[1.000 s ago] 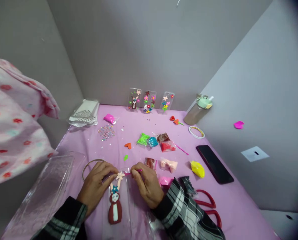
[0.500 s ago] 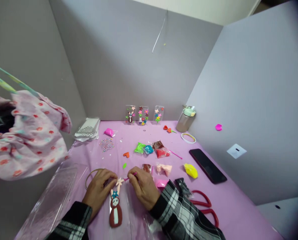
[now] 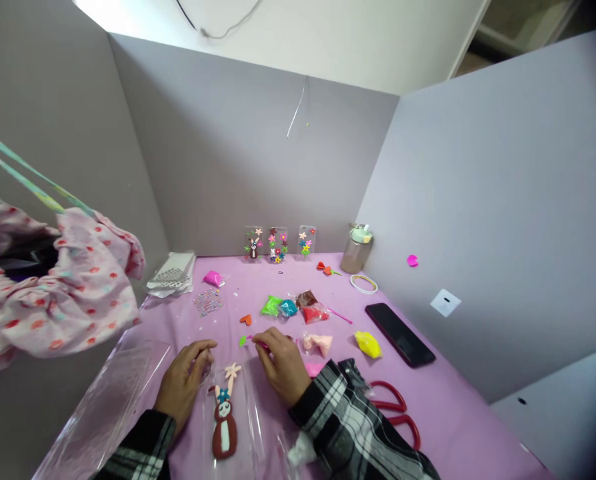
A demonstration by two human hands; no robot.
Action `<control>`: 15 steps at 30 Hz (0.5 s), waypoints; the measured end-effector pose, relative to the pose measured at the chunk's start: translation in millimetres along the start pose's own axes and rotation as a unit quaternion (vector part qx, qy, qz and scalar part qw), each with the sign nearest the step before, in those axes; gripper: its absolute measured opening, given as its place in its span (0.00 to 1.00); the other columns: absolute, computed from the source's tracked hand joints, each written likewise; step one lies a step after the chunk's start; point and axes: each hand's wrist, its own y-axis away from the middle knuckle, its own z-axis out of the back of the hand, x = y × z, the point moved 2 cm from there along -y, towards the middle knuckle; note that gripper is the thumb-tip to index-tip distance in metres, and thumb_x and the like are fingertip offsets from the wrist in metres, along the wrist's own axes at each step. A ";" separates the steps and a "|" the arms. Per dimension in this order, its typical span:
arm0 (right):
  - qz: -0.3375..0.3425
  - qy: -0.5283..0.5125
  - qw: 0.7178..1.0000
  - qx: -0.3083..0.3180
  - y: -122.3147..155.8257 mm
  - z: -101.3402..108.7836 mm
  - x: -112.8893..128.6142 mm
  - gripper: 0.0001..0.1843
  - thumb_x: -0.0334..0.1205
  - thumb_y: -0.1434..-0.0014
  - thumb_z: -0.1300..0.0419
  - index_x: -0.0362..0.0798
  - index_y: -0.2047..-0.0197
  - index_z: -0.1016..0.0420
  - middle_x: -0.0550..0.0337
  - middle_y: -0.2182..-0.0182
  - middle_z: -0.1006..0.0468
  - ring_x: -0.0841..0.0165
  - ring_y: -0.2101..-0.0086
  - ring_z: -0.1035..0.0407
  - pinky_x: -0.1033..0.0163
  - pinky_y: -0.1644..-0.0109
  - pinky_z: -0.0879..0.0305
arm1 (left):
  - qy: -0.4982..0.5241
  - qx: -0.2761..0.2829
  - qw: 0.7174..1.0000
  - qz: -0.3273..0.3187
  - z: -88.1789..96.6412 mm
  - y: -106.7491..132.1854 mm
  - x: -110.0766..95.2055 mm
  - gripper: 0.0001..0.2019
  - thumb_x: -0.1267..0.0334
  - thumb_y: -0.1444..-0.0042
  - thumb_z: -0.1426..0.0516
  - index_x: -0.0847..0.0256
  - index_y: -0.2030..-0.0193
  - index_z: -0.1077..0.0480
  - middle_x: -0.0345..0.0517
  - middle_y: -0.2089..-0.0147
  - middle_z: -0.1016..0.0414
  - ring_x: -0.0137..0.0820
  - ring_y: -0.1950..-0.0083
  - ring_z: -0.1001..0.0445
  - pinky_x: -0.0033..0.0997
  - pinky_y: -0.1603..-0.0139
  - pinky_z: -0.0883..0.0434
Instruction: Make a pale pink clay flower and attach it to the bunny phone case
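The clear phone case lies flat on the desk, carrying a clay rabbit with body, face and ears in place, plus a blue flower and a pale flower at its ears. Little else shows on the case (the three decorated cases far beyond it bear many more flowers). Just beside the case, the left hand is half open, holding nothing visible. Above it, the right hand pinches a pink tool. Clay bags lie beyond.
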 end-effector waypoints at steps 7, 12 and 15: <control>0.021 0.079 0.993 0.084 3.5 -4.9 -6.3 0.23 0.17 0.51 0.43 0.48 0.56 0.22 0.52 0.55 0.21 0.58 0.54 0.29 0.55 0.51 0.35 | -0.010 0.006 1.000 -0.006 -0.4 -2.1 0.8 0.14 0.51 0.38 0.46 0.53 0.59 0.21 0.46 0.56 0.17 0.41 0.51 0.20 0.40 0.50 0.23; -0.017 0.144 0.987 0.070 -0.2 31.8 -7.1 0.17 0.22 0.44 0.41 0.49 0.54 0.23 0.56 0.54 0.21 0.61 0.51 0.30 0.57 0.43 0.36 | -0.005 -0.016 1.000 0.002 1.9 -2.3 4.4 0.16 0.47 0.41 0.46 0.53 0.60 0.21 0.46 0.57 0.17 0.42 0.53 0.20 0.41 0.48 0.24; -0.098 0.217 0.971 0.025 8.0 88.7 -29.9 0.13 0.33 0.33 0.43 0.49 0.46 0.27 0.53 0.49 0.22 0.61 0.46 0.32 0.57 0.38 0.39 | 0.002 -0.030 0.999 0.015 3.7 -1.1 12.2 0.17 0.46 0.40 0.46 0.53 0.58 0.22 0.48 0.54 0.17 0.45 0.51 0.20 0.46 0.46 0.25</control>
